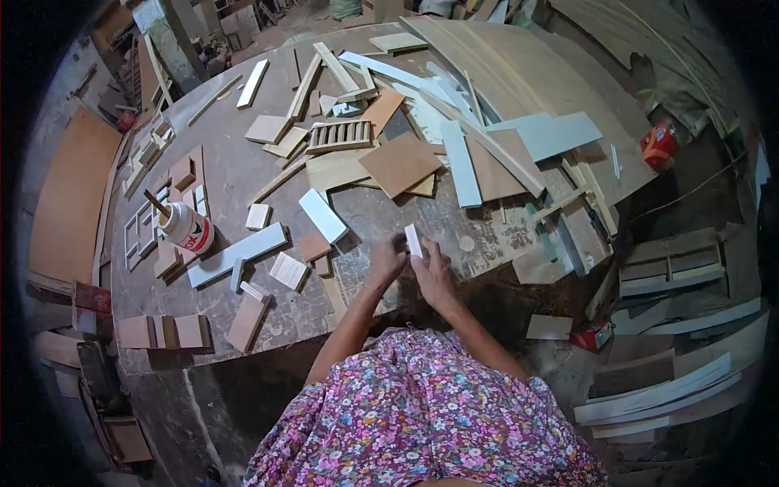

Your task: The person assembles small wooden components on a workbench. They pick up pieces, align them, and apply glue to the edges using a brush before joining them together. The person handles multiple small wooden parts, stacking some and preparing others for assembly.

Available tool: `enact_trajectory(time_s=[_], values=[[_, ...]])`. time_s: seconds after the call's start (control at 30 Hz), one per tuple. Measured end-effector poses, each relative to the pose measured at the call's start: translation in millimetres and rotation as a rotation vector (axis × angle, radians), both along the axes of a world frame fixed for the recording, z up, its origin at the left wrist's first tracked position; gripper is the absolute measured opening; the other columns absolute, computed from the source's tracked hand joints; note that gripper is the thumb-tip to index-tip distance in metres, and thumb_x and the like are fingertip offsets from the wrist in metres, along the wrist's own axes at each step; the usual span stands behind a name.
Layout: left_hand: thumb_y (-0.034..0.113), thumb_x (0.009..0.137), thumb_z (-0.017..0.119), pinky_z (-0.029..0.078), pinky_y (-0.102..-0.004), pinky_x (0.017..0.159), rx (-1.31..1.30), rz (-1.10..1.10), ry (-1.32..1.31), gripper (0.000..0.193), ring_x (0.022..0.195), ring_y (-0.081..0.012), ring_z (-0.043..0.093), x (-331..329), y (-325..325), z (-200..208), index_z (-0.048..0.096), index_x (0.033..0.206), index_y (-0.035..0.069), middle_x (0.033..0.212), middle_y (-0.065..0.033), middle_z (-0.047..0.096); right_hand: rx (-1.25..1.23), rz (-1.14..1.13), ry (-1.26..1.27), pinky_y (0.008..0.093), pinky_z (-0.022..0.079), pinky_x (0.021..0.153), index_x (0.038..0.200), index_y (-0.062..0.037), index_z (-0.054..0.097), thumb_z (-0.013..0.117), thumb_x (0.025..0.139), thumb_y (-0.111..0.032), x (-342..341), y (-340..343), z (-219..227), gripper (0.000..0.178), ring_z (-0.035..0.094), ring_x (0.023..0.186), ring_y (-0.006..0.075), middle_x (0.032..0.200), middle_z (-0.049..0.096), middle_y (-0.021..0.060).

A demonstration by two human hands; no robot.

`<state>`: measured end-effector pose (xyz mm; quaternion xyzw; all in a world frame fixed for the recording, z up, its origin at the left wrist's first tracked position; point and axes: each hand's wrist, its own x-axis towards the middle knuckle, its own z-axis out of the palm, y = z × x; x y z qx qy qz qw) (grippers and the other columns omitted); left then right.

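Observation:
Above the table's near edge, my right hand is closed on a small, narrow white block, with thumb and fingers along its lower end. My left hand is just left of the block, its fingers bent toward it. Those fingertips look dark and smeared, so I cannot make out whether they grip anything. Closest to my left hand lie a small brown wood piece and a white-faced board. A pale ribbed block rests farther left.
A white tub with a red label holds a wooden stick at the left. Boards and strips heap up mid-table around a slatted wood piece and a brown square panel. A large plywood sheet covers the far right; offcuts lie below right.

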<state>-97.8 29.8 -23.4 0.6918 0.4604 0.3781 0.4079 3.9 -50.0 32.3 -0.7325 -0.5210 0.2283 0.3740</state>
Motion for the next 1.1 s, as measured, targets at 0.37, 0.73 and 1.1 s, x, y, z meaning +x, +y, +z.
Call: enact_trajectory(time_s=[0.37,0.73,1.1], values=[[0.001,0.07,0.063,0.05,-0.033,0.07,-0.11,0.079,-0.007,0.025,0.081,-0.0248,0.065,0.1,-5.6,35.3,0.061,0.095,-0.005,0.086,-0.0208,0.064,-0.004,0.052,0.295,0.0416,0.044,0.076,0.115,-0.0011,0.04,0.046,0.085,-0.023,0.6,9.0,22.3,0.037,0.057,0.089,0.0366,0.096,0.057,0.0237],[0.0,0.077,0.059,0.049,-0.0303,0.078,-0.132,0.001,-0.005,0.023,0.09,-0.0209,0.062,-4.2,-5.1,29.4,0.058,0.099,-0.007,0.095,-0.0175,0.064,-0.06,0.026,0.197,0.0452,0.044,0.068,0.119,-0.0068,0.04,0.042,0.088,-0.03,0.6,22.1,25.4,0.039,0.059,0.079,0.0382,0.087,0.059,0.0228],[0.013,0.084,0.058,0.039,-0.0199,0.068,-0.428,-0.123,-0.673,0.024,0.078,-0.0044,0.05,-25.7,4.2,41.3,0.059,0.105,0.0,0.092,0.0003,0.061,-0.064,0.026,1.243,0.0319,0.051,0.054,0.119,-0.0087,0.042,0.043,0.088,-0.038,21.0,15.7,37.0,0.042,0.06,0.076,0.0193,0.099,0.055,0.0079]])
